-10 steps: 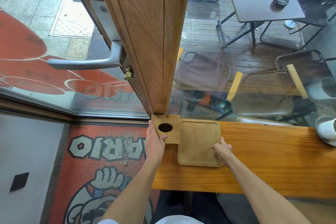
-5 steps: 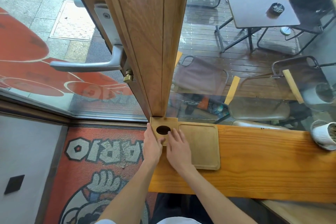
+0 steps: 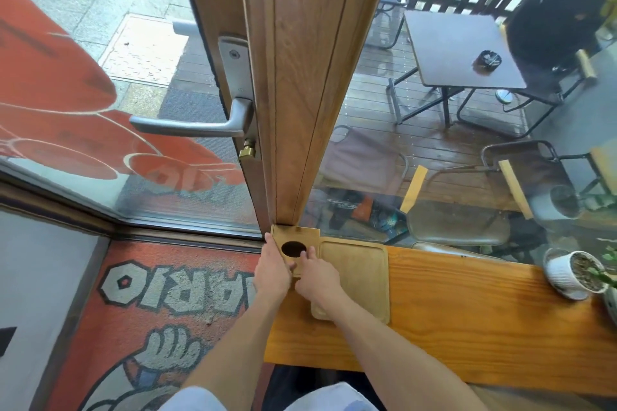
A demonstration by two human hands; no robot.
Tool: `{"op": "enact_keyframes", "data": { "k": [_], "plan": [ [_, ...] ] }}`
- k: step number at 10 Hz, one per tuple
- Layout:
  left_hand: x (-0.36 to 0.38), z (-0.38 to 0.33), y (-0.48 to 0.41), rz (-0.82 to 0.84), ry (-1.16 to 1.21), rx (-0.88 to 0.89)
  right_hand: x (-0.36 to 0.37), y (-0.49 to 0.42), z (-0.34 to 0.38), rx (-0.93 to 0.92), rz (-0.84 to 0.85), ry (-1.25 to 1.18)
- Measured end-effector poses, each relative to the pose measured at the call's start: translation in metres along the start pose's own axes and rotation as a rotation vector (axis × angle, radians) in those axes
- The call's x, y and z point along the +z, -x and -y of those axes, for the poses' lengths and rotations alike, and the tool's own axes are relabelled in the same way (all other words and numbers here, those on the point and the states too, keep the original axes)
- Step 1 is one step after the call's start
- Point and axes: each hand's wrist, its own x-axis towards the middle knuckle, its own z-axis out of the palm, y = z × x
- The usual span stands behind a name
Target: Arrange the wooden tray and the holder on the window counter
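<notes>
A small square wooden holder point(image 3: 309, 235) with a round dark hole sits at the far left corner of the window counter point(image 3: 467, 317), tight against the wooden door post. A pale wooden tray point(image 3: 362, 274) lies flat right beside it, edges touching. My left hand point(image 3: 272, 269) presses the holder's left side. Fingers of my right hand point(image 3: 317, 275) rest on the holder's near right part, with the palm over the tray's left edge. Both hands cover the holder's front edge.
A wooden door post point(image 3: 300, 110) with a metal handle point(image 3: 187, 125) rises just behind the holder. A white plant pot point(image 3: 574, 274) stands at the counter's right end. Glass runs along the back of the counter. A printed floor mat point(image 3: 150, 310) lies to the left below.
My right hand left the tray's right side and came over to the holder. The tray now lies straighter against the holder. My left hand stayed on the holder.
</notes>
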Motion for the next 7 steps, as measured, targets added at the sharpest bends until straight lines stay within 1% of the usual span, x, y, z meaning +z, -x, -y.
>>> {"op": "enact_keyframes", "data": {
  "k": [1, 2, 3, 4, 5, 6, 7],
  "plan": [
    [-0.014, 0.010, -0.012, 0.107, -0.177, 0.119, -0.016, 0.009, -0.008, -0.037, 0.135, -0.131],
    [-0.029, 0.026, -0.008, 0.042, -0.397, 0.240, -0.017, 0.025, -0.023, -0.066, 0.027, -0.127],
    [-0.035, 0.032, 0.023, -0.014, -0.481, 0.286, -0.007, 0.044, -0.031, -0.083, -0.019, -0.026],
    [-0.028, 0.043, 0.041, 0.027, -0.647, 0.340, 0.001, 0.052, -0.037, -0.075, 0.071, -0.002],
    [-0.026, 0.047, 0.052, 0.048, -0.698, 0.302, -0.003, 0.056, -0.040, -0.037, 0.105, -0.078],
    [-0.029, 0.035, 0.061, 0.019, -0.692, 0.264, -0.008, 0.053, -0.052, 0.018, 0.101, -0.202],
    [-0.045, 0.015, 0.070, 0.019, -0.663, 0.190, -0.016, 0.040, -0.075, 0.077, 0.026, -0.268]
  ]
}}
